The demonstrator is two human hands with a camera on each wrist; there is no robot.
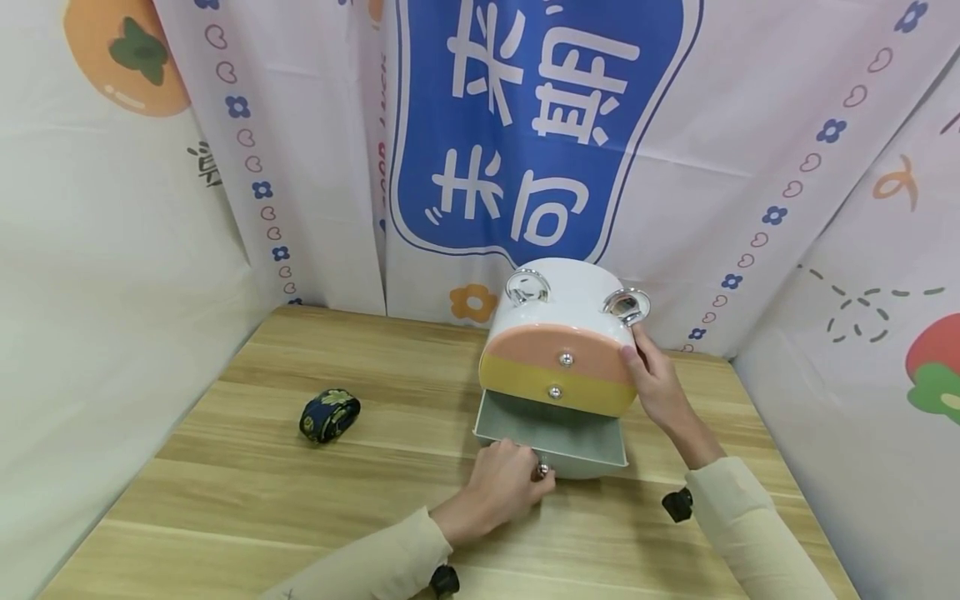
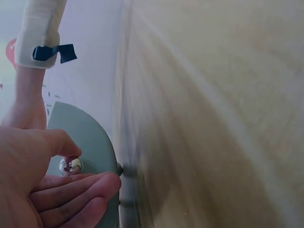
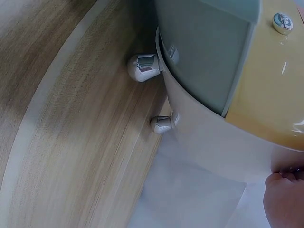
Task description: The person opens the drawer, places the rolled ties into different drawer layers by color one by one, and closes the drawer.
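Observation:
A small rounded drawer box [image 1: 576, 287] with a white shell stands toward the back of the table. Its front has an orange drawer [image 1: 525, 343], a yellow drawer [image 1: 517, 379] and a pale green bottom drawer [image 1: 585, 468], which is pulled out and looks bare inside. My left hand [image 1: 498, 483] pinches the silver knob [image 2: 76, 165] of the green drawer between thumb and fingers. On the box's right side, my right hand [image 1: 663, 392] grips the shell below a shiny ring-shaped ear [image 1: 628, 306], thumb at the front edge. The fingers behind it are partly hidden.
A rolled dark blue strap with a yellow-green pattern [image 1: 330, 415] lies on the left of the wooden table [image 1: 360, 492]. Printed cloth [image 1: 322, 167] hangs behind and at both sides. Short silver feet [image 3: 144, 67] hold up the box.

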